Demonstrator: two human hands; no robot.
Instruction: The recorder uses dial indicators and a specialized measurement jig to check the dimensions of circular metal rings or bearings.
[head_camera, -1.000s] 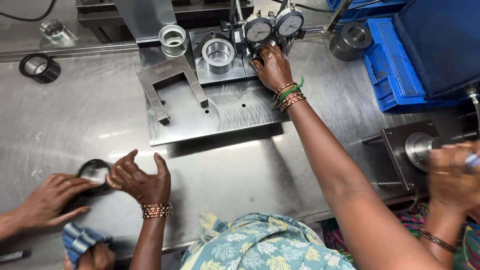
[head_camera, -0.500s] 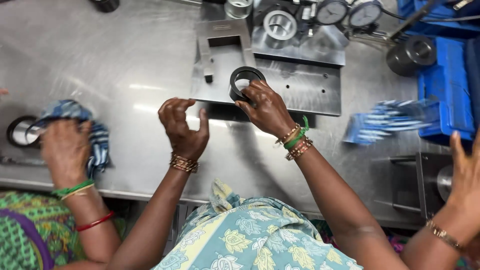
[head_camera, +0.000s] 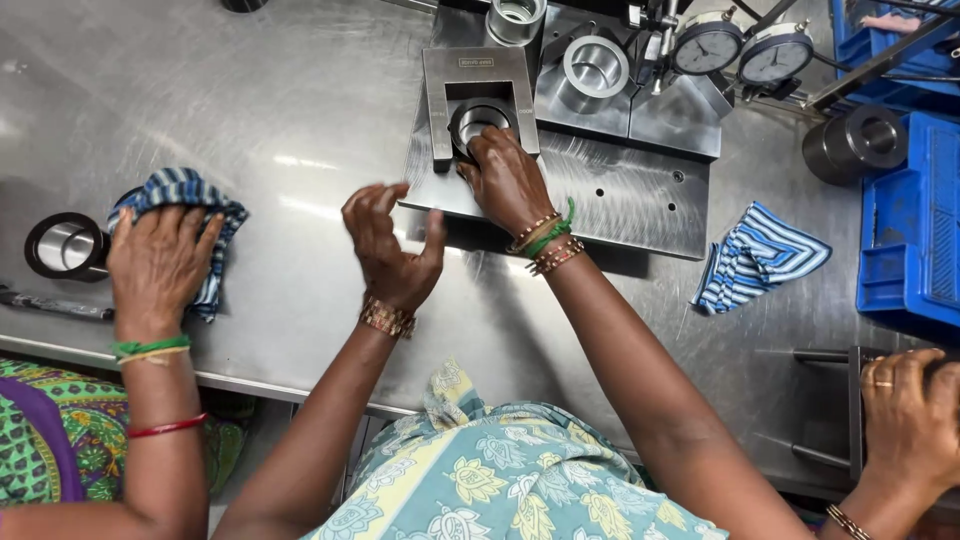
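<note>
My right hand (head_camera: 507, 180) rests on a metal ring (head_camera: 476, 122) that sits in the U-shaped slot of a steel gauge block (head_camera: 478, 72), fingers gripping its near edge. My left hand (head_camera: 388, 245) hovers just left of it above the steel table (head_camera: 300, 110), fingers curled and apart, holding nothing. Both wrists wear bangles.
Two dial gauges (head_camera: 735, 45) and another metal ring (head_camera: 595, 65) stand behind the block. A striped cloth (head_camera: 755, 258) lies at right beside a blue crate (head_camera: 910, 230). A co-worker's hand (head_camera: 158, 262) presses a striped cloth at left near a ring (head_camera: 62, 246). Another person's hand (head_camera: 905, 420) is at lower right.
My right hand has carried the ring from the plate's front edge into the slot of the gauge block. My left hand has stayed raised beside it. The view has shifted.
</note>
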